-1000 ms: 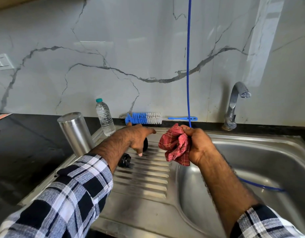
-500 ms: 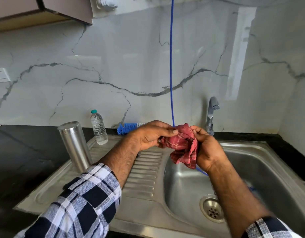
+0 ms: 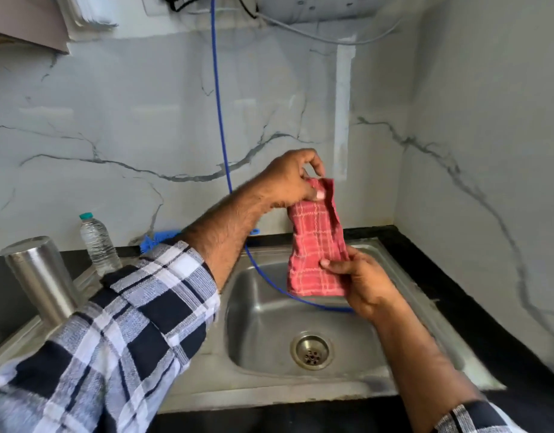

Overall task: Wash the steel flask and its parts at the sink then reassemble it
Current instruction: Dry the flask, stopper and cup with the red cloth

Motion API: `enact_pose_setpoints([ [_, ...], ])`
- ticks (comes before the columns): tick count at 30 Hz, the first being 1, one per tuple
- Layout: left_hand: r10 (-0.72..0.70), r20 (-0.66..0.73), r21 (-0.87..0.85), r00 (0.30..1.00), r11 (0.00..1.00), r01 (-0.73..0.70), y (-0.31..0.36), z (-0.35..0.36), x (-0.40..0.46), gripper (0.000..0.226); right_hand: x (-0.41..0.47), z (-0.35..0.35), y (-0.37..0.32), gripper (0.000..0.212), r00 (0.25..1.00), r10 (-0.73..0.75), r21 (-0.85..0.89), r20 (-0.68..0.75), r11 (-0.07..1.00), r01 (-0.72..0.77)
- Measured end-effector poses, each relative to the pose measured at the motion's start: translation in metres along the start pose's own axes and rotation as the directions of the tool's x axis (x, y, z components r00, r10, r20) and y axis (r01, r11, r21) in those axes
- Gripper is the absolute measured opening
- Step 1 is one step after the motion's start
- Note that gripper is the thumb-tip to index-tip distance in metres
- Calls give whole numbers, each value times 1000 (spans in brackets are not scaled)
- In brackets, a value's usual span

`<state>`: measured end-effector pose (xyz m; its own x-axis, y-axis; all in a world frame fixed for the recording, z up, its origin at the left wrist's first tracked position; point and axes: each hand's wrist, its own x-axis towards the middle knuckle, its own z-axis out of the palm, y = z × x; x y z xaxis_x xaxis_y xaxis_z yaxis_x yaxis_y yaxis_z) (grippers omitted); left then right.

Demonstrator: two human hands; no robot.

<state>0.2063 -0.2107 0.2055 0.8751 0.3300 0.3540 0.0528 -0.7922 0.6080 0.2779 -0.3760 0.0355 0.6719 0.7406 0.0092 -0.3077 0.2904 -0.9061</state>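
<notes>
The steel flask body (image 3: 40, 276) stands upside down on the drainboard at the far left. A red checked cloth (image 3: 316, 245) hangs stretched above the sink basin (image 3: 269, 323). My left hand (image 3: 293, 179) pinches its top edge and my right hand (image 3: 363, 282) grips its lower right edge. The flask's black parts are hidden behind my left sleeve. The tap is hidden behind the cloth and hands.
A small plastic water bottle (image 3: 97, 242) stands by the wall behind the flask. A blue bottle brush (image 3: 157, 239) lies along the back ledge, mostly hidden by my arm. A blue hose (image 3: 219, 120) hangs down the wall into the basin. Black countertop (image 3: 456, 292) borders the sink.
My left hand left the black flask part on the drainboard and joined the right on the bunched cloth. Both hands then pulled it open, left hand up, over the basin. The view shifted right.
</notes>
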Motion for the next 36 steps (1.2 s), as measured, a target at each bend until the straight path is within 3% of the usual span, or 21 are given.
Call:
enact_pose_setpoints([
  [5, -89, 66, -103, 994, 990, 96, 4, 11, 6, 30, -40, -63, -26, 40, 993, -15, 219, -120, 975, 41],
  [8, -99, 144, -153, 985, 981, 121, 2, 52, 8, 29, -70, -95, -40, 28, 953, -30, 140, -300, 987, 75],
  [11, -39, 171, -184, 985, 980, 70, 12, 113, 14, 24, -100, -120, -48, 18, 852, -88, 9, -517, 994, 109],
  [13, 8, 235, -232, 972, 972, 48, 22, 152, 20, 17, -121, -136, -52, 26, 735, -185, -136, -653, 983, 126],
  [14, 23, 270, -243, 963, 969, 45, 28, 174, 22, 15, -133, -145, -54, 30, 657, -284, -299, -698, 950, 93],
  [17, 49, 323, -202, 945, 979, 18, 40, 230, 28, 18, -165, -161, -58, 16, 523, -584, -750, -621, 636, -182],
  [19, 74, 351, -150, 933, 988, -22, 46, 264, 30, 20, -179, -167, -57, 15, 527, -667, -850, -527, 429, -307],
  [23, 103, 391, -73, 915, 994, -81, 52, 309, 31, 19, -191, -171, -46, 20, 620, -675, -881, -399, 95, -464],
  [27, 90, 420, 66, 903, 989, -129, 49, 331, 31, 20, -190, -170, -38, 24, 685, -616, -858, -389, -28, -512],
  [31, 78, 378, 237, 922, 955, -179, 42, 340, 27, 25, -195, -162, -30, 16, 710, -637, -792, -302, -247, -559],
  [34, 170, 317, 332, 933, 902, -277, 49, 336, 17, 28, -191, -153, -23, 24, 749, -641, -797, -170, -357, -487],
  [36, 233, 289, 344, 929, 880, -328, 62, 326, 4, 34, -185, -150, -23, 25, 827, -530, -804, -188, -400, -439],
])
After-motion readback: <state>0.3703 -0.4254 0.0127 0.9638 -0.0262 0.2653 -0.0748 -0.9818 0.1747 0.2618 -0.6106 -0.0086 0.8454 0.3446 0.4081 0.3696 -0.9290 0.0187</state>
